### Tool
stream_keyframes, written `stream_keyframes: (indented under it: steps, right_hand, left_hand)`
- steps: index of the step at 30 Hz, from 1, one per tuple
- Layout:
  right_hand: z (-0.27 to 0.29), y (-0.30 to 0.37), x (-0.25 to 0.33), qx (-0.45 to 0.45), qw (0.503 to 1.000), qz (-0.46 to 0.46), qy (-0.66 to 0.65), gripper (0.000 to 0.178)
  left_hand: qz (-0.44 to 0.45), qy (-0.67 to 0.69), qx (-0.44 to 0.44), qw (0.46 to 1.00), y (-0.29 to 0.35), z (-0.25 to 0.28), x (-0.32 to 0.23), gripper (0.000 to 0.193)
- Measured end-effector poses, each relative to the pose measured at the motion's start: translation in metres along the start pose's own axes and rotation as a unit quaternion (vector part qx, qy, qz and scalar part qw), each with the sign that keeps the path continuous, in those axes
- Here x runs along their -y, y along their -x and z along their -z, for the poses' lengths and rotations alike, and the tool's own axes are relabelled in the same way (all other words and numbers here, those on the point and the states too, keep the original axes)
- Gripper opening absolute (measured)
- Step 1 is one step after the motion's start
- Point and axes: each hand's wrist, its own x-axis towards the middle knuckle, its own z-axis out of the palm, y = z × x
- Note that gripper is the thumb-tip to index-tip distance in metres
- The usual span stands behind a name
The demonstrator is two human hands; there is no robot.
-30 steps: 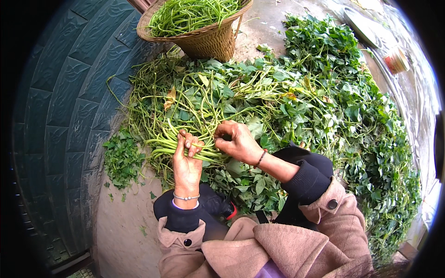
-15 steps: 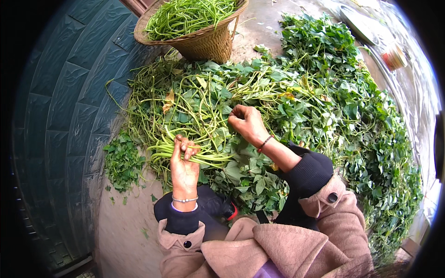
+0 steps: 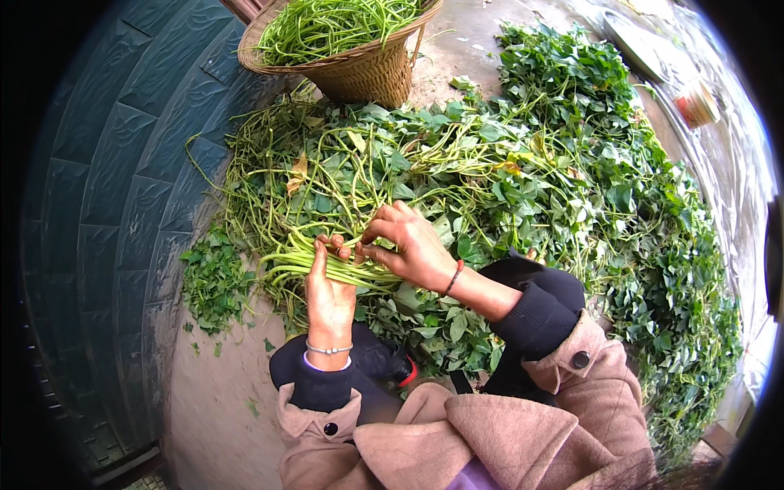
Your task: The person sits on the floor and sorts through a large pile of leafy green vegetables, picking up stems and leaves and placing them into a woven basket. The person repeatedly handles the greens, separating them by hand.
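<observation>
A bundle of pale green stems (image 3: 298, 265) lies across my left hand (image 3: 331, 298), palm up, with its fingers curled round them. Just to the right, my right hand (image 3: 411, 249) reaches in with thumb and forefinger pinched at the bundle, close to the left fingertips. One thin stem seems to pass between the two hands, though the right fingertips partly hide what they pinch. Beneath both hands spreads a heap of leafy vines (image 3: 457, 196), with long bare stems at its left and broad green leaves toward the right.
A woven basket (image 3: 367, 77) full of green stems stands beyond the heap. At the left, a small pile of torn leaves (image 3: 216, 282) lies near a dark tiled wall (image 3: 122, 204). A white tub (image 3: 697, 104) and crumpled clear plastic sheeting (image 3: 719, 163) edge the right side.
My right hand has moved left and down, from above the leaves to the bundle in my left hand. The left hand has barely shifted and keeps its hold.
</observation>
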Motion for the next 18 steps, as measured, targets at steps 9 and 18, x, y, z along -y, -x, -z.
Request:
stream_keyframes:
  steps: [9, 18]
  right_hand:
    - [-0.005, 0.005, -0.031, 0.027, 0.936, -0.202, -0.287, 0.015]
    - [0.035, -0.005, -0.023, 0.032, 0.985, -0.138, 0.098, 0.013]
  left_hand:
    - [0.062, 0.042, 0.038, 0.996, -0.002, 0.004, -0.001, 0.015]
    - [0.003, 0.063, -0.032, 0.997, -0.003, 0.013, -0.017, 0.018]
